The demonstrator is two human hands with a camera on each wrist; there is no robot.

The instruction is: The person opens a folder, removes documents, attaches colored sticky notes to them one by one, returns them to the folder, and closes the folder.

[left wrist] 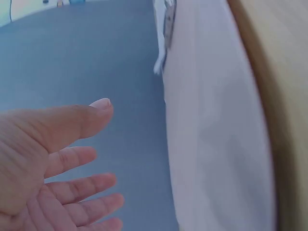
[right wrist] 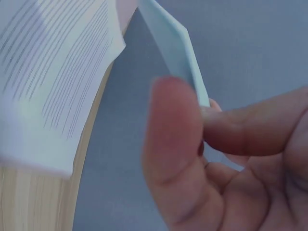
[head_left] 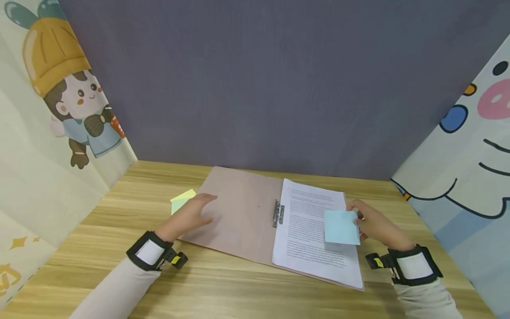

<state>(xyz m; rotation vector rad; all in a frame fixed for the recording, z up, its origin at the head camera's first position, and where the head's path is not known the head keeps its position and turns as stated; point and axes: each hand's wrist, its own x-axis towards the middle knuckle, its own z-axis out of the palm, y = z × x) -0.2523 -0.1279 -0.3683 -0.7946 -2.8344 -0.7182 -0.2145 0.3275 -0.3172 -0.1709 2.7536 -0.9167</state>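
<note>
My right hand (head_left: 376, 226) pinches a light blue sticky note pad (head_left: 341, 227) by its right edge, above the printed sheets (head_left: 311, 257). In the right wrist view the pad (right wrist: 175, 43) shows edge-on between thumb and fingers. Those sheets lie in the right half of an opened folder (head_left: 235, 212), beside its metal clip (head_left: 278, 213). Over the folder's left edge my left hand (head_left: 187, 217) hovers with fingers apart and nothing in them. In the left wrist view the left hand's fingers (left wrist: 91, 187) are extended. Yellow and green sticky notes (head_left: 181, 201) are partly hidden behind it.
The wooden table (head_left: 223, 288) carries the folder near its back edge. A dark grey panel (head_left: 255, 88) rises behind. Cartoon-printed walls flank both sides, on the left (head_left: 40, 190) and on the right (head_left: 474, 177).
</note>
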